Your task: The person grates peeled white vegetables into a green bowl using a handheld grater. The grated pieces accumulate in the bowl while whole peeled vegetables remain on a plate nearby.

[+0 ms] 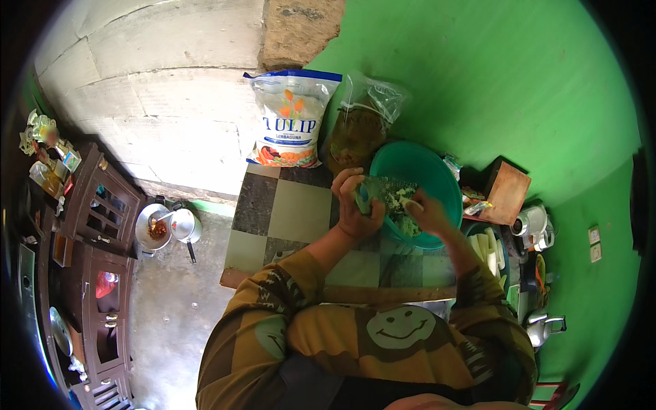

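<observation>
My left hand (356,211) grips the handle end of a flat metal grater (378,187), which slants over a teal plastic basin (447,177). My right hand (433,218) pinches a pale piece of peeled vegetable (413,204) against the grater's rough face; this hand is slightly blurred. Pale shreds cling to the grater, and a small heap of grated vegetable (408,226) lies in the basin below. The basin sits on a table with a checkered top (300,210).
Behind the basin stand a Tulip flour bag (289,123) and a clear plastic bag with brown contents (359,128). Peeled pale sticks (487,251) fill a container at right, near a wooden board (507,192) and a kettle (540,328). Pots (185,225) rest on the floor at left.
</observation>
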`<state>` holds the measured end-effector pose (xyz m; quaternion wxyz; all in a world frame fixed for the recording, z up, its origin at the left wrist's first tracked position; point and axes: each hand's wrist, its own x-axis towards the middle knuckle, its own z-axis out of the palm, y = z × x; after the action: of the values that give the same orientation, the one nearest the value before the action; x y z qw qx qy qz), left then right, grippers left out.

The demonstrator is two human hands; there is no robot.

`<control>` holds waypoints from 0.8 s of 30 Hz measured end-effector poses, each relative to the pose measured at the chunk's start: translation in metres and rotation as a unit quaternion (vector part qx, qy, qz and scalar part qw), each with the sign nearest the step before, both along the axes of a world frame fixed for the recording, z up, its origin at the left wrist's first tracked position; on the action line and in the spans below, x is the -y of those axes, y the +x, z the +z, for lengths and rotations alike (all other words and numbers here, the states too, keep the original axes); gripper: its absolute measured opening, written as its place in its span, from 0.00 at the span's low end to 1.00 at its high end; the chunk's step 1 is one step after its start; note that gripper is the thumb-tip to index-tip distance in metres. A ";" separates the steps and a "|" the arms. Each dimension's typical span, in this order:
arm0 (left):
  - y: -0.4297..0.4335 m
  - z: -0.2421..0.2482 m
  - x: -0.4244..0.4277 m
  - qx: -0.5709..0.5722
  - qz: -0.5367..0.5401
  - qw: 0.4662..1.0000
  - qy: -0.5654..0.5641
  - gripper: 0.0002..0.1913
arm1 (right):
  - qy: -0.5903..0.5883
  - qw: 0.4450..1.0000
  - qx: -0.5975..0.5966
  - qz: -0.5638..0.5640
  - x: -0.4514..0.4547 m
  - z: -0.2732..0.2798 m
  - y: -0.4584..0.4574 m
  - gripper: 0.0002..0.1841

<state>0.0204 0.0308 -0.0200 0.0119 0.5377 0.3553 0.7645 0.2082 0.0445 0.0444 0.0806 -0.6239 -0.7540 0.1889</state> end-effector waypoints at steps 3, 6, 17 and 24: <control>0.001 0.003 0.001 -0.004 0.010 1.000 -0.004 0.26 | 0.001 0.998 0.040 -0.039 -0.036 -0.023 0.031 0.22; 0.001 0.000 -0.002 0.018 0.010 1.000 0.014 0.26 | 0.028 0.998 0.059 -0.002 -0.025 -0.012 0.015 0.21; 0.006 -0.008 -0.001 0.008 0.013 1.000 0.006 0.26 | 0.025 0.998 0.049 -0.011 -0.033 -0.019 0.025 0.20; 0.002 0.001 -0.001 0.013 0.003 1.000 0.015 0.26 | 0.003 1.000 0.003 -0.008 -0.032 -0.021 0.025 0.19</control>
<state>0.0227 0.0317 -0.0189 0.0062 0.5267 0.3447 0.7770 0.2331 0.0769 0.0239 0.0821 -0.6299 -0.7500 0.1842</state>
